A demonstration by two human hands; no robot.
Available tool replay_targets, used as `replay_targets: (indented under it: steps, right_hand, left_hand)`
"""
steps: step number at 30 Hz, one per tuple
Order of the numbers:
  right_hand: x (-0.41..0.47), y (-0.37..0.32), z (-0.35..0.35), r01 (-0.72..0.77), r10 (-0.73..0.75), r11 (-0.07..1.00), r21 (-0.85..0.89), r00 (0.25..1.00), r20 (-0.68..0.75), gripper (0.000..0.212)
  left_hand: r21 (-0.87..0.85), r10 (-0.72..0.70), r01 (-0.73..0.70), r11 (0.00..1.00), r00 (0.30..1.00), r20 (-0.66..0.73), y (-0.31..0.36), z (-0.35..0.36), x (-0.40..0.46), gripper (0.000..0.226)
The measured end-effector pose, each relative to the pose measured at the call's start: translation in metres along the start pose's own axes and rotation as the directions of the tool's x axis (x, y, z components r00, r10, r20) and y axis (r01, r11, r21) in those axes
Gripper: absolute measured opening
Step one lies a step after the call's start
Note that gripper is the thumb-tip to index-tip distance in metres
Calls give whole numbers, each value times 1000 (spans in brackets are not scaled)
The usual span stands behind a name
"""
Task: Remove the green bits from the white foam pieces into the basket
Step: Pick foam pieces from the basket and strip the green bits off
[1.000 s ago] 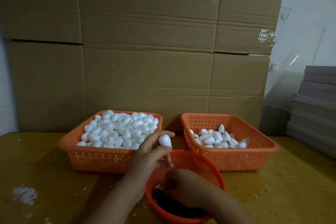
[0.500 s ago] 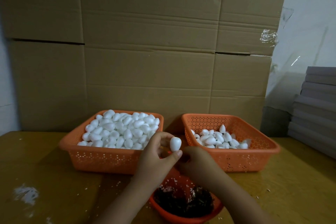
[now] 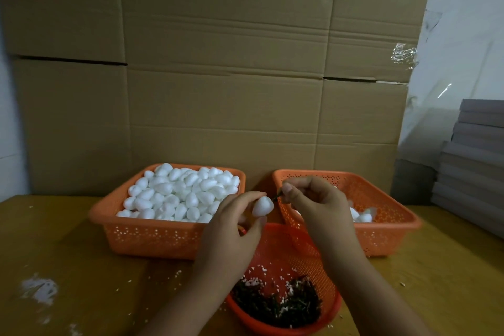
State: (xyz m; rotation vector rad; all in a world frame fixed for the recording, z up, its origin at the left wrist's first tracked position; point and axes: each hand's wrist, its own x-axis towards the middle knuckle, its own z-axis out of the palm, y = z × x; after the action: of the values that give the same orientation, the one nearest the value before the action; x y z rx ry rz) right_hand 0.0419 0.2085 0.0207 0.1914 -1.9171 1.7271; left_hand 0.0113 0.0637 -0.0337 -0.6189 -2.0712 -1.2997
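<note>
My left hand [image 3: 231, 229] holds a white foam piece [image 3: 262, 206] between thumb and fingers, above the round orange basket [image 3: 331, 308]. My right hand [image 3: 316, 206] pinches a thin green bit [image 3: 277, 196] that sticks out of the foam piece's right end. The round basket in front of me has a heap of dark green bits [image 3: 278, 303] and white crumbs in its bottom. A rectangular orange basket [image 3: 152, 237] on the left is piled with white foam pieces [image 3: 180, 194]. Another rectangular orange basket [image 3: 387, 232] on the right contains a few foam pieces [image 3: 361, 216], partly hidden by my right hand.
All baskets stand on a yellow-brown wooden table [image 3: 54, 254] with white foam crumbs [image 3: 39, 289] at the left. A cardboard wall [image 3: 223, 63] stands right behind the baskets. Grey stacked boards [image 3: 474, 166] sit at the right edge.
My right hand has come up out of the round basket to the foam piece and now pinches the green bit at its end. My left hand has lifted the foam piece rightwards.
</note>
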Motion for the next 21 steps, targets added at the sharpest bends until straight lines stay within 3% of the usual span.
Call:
replay_targets:
  steps: [12, 21]
  right_hand:
    - [-3, 14, 7, -23, 22, 998, -51, 1000, -15, 7]
    - [-3, 23, 8, -59, 60, 998, 21, 998, -32, 8]
  left_hand:
    - [-12, -42, 42, 999, 999, 18, -5, 4, 0, 31]
    - [40, -30, 28, 999, 999, 40, -6, 5, -3, 32]
